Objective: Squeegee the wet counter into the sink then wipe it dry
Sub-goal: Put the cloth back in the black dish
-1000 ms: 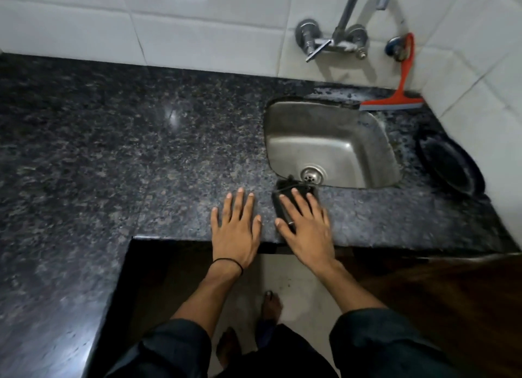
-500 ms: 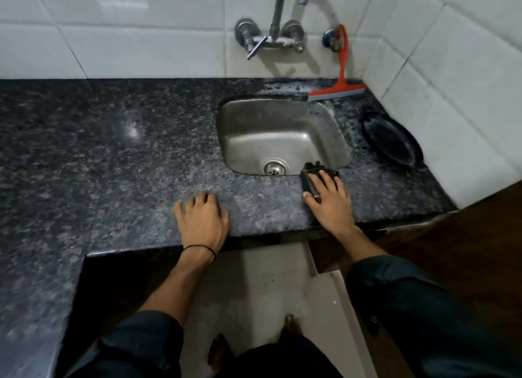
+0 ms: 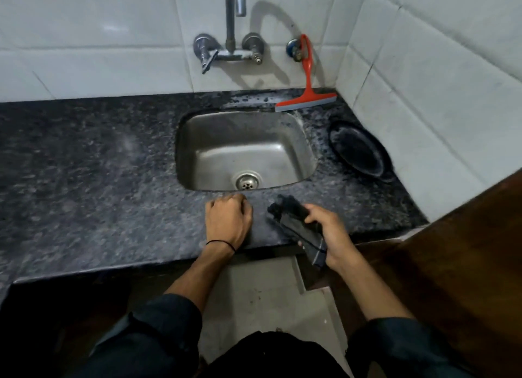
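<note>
Two hands: right hand (image 3: 327, 233) grips what looks like a cloth (image 3: 293, 222), left hand (image 3: 228, 222) fisted empty; wipe overlapping strokes toward sink (image 3: 214, 140).

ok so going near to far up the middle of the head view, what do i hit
right hand gripping a dark cloth, beside the left hand → steel sink → wall faucet
</note>
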